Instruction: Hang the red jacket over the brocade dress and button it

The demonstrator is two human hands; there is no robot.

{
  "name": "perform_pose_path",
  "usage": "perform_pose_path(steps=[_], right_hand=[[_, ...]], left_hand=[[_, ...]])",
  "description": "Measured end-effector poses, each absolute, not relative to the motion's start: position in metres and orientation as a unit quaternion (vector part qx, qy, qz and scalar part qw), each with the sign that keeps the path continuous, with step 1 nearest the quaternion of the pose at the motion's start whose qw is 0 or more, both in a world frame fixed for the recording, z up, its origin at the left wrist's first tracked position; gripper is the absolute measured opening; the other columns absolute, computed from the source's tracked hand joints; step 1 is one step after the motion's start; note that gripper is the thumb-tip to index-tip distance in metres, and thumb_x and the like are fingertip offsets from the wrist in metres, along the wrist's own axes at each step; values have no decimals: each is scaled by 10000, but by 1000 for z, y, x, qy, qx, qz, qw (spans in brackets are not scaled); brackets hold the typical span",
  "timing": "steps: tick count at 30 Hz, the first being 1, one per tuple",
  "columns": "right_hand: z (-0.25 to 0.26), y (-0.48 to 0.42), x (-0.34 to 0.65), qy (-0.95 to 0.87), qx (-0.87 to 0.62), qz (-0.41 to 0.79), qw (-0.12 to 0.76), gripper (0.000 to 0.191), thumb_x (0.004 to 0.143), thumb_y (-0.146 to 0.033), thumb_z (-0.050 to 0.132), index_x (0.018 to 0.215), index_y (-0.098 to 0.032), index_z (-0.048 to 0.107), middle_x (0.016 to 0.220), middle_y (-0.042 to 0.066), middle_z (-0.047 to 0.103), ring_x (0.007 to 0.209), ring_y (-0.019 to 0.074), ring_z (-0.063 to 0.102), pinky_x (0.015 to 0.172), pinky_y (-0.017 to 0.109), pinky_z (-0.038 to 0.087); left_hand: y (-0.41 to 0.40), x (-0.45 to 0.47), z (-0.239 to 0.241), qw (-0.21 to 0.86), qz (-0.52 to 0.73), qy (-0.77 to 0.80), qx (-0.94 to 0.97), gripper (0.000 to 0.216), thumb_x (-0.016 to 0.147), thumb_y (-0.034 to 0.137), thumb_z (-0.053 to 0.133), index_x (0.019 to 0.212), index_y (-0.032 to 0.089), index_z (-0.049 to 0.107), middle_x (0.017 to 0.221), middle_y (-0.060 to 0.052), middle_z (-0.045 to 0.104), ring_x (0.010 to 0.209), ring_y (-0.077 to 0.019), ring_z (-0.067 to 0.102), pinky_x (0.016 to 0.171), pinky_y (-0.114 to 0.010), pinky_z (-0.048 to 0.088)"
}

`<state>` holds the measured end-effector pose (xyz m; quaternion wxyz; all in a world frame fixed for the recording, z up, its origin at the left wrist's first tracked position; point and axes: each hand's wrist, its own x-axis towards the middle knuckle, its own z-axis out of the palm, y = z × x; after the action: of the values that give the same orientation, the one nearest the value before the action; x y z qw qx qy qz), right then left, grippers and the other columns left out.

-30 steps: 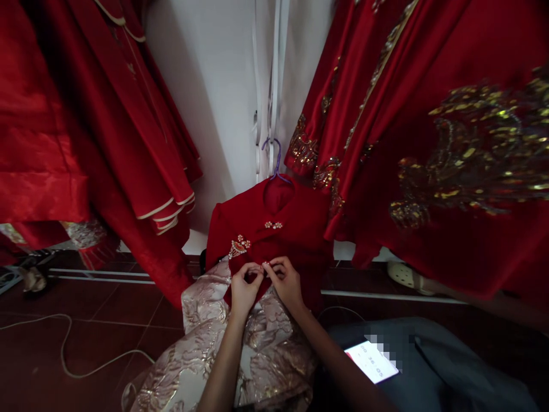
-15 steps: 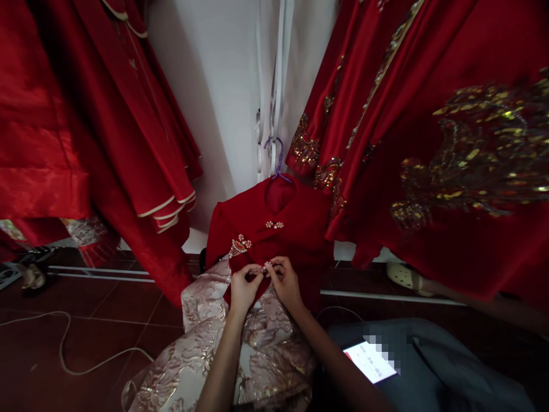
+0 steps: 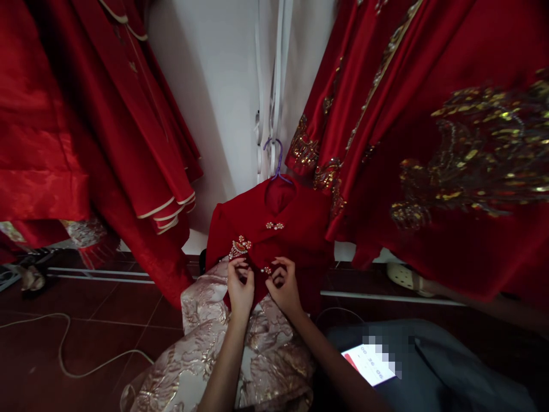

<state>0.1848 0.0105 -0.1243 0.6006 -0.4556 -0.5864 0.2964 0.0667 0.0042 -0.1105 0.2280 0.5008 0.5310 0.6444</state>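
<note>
A red jacket [image 3: 304, 229] hangs on a purple hanger [image 3: 279, 154] in front of me, its lower part over a cream and rose-gold brocade garment [image 3: 197, 303]. Beaded ornaments sit on its front: one fastening [image 3: 275, 226] below the neckline, a larger beaded brooch-like piece [image 3: 239, 246] at left, and a small beaded fastening [image 3: 266, 270] between my hands. My left hand [image 3: 241, 289] hovers left of that small fastening, fingers bent and apart. Close to its right side is my right hand [image 3: 283, 286], fingers curved and apart; nothing shows in either hand.
Red garments [image 3: 128, 126] hang at left, and sequinned red ones [image 3: 351, 131] at right. A lit phone [image 3: 369, 366] lies on dark grey fabric [image 3: 429, 366] at lower right. A pale cable [image 3: 68, 355] crosses the tiled floor. Another person's clog [image 3: 405, 277] shows at right.
Both hands were pinching at the small beaded fastening; they have let go and moved apart, the left hand to the left, leaving the fastening in view on the jacket.
</note>
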Motion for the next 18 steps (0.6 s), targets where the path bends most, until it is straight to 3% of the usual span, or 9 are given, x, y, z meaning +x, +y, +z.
perform_pose_path(steps=[4, 11, 18], right_hand=[[-125, 8, 186, -579, -453, 296, 610, 380, 705, -192, 546, 1058, -218, 409, 942, 30, 528, 581, 78, 502, 477, 192, 415], [-131, 11, 188, -570, -491, 275, 598, 177, 772, -288, 537, 921, -202, 493, 806, 27, 543, 662, 124, 530, 541, 225, 450], [-130, 13, 188, -567, -504, 275, 591, 210, 789, -322, 513, 953, -195, 546, 835, 48, 589, 684, 139, 548, 533, 225, 456]], left_hand=[[1, 68, -107, 200, 568, 548, 581, 153, 725, 134, 508, 865, 178, 551, 836, -34, 576, 735, -140, 546, 704, -268, 440], [-1, 71, -106, 179, 498, 555, 642, 118, 730, 244, 588, 829, 190, 623, 796, -46, 629, 790, -189, 561, 727, -311, 434], [3, 69, -109, 228, 520, 538, 623, 147, 746, 329, 603, 776, 205, 675, 761, -39, 664, 710, -169, 577, 688, -292, 444]])
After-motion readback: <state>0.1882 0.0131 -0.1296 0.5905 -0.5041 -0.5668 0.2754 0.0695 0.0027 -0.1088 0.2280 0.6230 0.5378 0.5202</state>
